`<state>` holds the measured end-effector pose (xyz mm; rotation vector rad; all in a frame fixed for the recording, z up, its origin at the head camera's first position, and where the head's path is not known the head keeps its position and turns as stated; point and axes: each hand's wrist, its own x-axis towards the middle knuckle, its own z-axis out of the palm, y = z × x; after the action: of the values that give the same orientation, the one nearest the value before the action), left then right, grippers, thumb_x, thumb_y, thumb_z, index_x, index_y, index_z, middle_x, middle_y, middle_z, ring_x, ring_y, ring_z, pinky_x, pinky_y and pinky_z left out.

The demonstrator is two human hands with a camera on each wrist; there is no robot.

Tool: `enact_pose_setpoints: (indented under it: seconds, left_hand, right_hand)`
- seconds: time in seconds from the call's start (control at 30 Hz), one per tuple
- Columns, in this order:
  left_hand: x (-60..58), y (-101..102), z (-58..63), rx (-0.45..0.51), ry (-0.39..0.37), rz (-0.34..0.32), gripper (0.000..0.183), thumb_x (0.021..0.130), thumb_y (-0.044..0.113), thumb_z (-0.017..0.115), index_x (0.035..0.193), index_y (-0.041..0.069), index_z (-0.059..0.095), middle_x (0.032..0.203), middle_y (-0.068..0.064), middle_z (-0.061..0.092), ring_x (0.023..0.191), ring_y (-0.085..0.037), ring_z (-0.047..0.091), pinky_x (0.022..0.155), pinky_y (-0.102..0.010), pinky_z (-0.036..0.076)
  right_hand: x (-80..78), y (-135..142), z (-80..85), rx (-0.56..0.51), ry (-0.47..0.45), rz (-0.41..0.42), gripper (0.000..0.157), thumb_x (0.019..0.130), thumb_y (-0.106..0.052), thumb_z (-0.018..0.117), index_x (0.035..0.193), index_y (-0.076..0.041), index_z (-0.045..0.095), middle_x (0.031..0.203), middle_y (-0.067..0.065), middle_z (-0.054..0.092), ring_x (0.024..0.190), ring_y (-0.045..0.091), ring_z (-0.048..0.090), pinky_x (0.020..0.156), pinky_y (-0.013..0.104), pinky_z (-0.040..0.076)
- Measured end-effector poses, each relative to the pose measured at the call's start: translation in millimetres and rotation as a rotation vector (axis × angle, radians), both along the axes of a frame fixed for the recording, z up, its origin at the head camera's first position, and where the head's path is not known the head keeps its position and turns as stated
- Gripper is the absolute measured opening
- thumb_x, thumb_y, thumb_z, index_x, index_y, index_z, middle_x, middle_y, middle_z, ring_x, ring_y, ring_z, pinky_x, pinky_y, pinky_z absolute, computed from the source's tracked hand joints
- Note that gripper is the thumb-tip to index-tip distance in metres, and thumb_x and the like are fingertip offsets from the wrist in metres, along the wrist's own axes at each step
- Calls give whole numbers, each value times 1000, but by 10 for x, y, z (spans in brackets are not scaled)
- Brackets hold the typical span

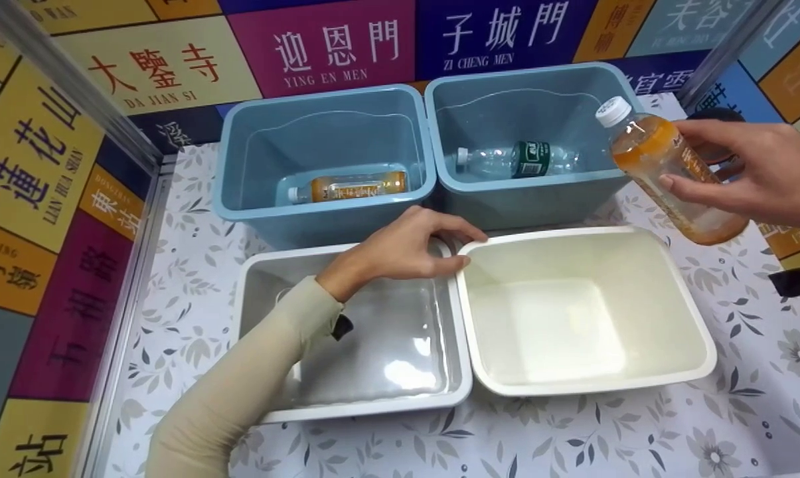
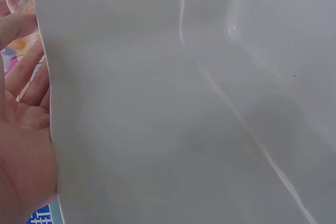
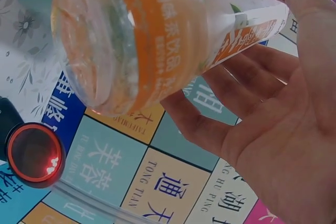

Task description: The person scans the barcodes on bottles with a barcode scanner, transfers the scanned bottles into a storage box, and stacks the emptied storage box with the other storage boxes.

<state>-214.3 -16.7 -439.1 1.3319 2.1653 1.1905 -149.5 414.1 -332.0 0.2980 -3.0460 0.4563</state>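
My right hand (image 1: 765, 166) grips a clear plastic drink bottle (image 1: 688, 176) with an orange label and white cap, held tilted at the right, cap end toward the right blue bin. In the right wrist view the bottle's base (image 3: 84, 51) faces the camera, thumb and fingers around its sides. My left hand (image 1: 409, 249) reaches across the grey-white tub (image 1: 373, 345) and holds the near-left blue-side corner of the cream tub (image 1: 572, 318) by its rim, thumb and fingertips at the edge. In the left wrist view, a pale tub wall (image 2: 131, 103) hides part of that hand.
Behind the tubs stand two blue bins. The left bin (image 1: 326, 93) contains an orange-labelled bottle (image 1: 360, 187); the right bin (image 1: 532, 192) contains a green-labelled bottle (image 1: 531, 159). A floral cloth (image 1: 758, 398) covers the table, and coloured panels with lettering (image 1: 326, 46) surround it.
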Motion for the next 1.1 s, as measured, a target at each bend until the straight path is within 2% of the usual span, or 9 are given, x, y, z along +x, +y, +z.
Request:
enact_pose_setpoints:
  seconds: [0.2,0.47,0.73,0.8,0.83,0.9,0.93,0.97,1.1]
  left_hand:
    - [-1,-4,-5,-2,-8,-1,38,97,27,72,135,24,77,121,11,80,100,2,71,94,-25,60]
    - [6,0,8,-18,-22,5,38,97,26,72,134,23,77,119,10,80,99,2,71,92,-25,60]
    - [1,-6,5,-13,-11,3,38,97,26,72,135,24,77,120,10,80,100,2,71,92,-25,60]
    - [-2,-6,3,-11,-10,5,38,97,26,72,135,24,77,120,10,80,100,2,71,92,-25,60]
    - [-3,-6,3,-10,-10,5,38,97,26,72,134,25,77,120,10,80,100,2,71,92,-25,60]
    - [-4,-6,3,-9,-15,6,38,97,25,72,134,25,77,120,10,80,100,2,71,93,-25,60]
    - [-4,-7,4,-10,-20,7,38,97,26,73,134,25,77,120,10,80,100,2,71,93,-25,60]
    - [-3,-7,5,-11,-24,8,38,97,26,73,134,25,77,120,10,80,100,2,71,93,-25,60]
    - [4,-7,11,-14,-31,7,38,97,26,73,135,25,77,122,10,80,100,2,71,93,-25,60]
  right_hand:
    - [-21,95,-47,-2,14,4,72,100,-28,78,160,-2,48,142,39,61,112,70,65,85,73,53]
    - [-73,175,-73,6,43,-20,72,100,-27,77,160,-1,47,133,41,64,104,64,67,83,75,53]
    - [-116,289,-117,25,56,-38,71,102,-30,74,161,-2,46,135,39,64,100,58,66,76,71,58]
    - [-130,318,-127,23,49,-46,72,102,-30,74,161,-1,45,134,38,63,100,56,65,65,49,66]
    - [-136,333,-133,20,46,-49,72,102,-30,74,161,-1,45,133,38,63,99,55,64,61,34,66]
    - [-152,364,-142,19,33,-59,72,102,-31,73,161,0,44,130,37,64,97,51,63,55,7,49]
    - [-159,380,-146,18,25,-64,72,103,-31,73,162,0,44,128,36,64,97,50,62,56,-1,38]
    - [-167,394,-150,18,17,-69,73,103,-31,72,162,0,43,127,35,63,97,49,62,58,-5,30]
    - [-189,454,-160,28,-7,-79,74,104,-34,71,163,0,42,126,33,62,99,47,60,60,-5,30]
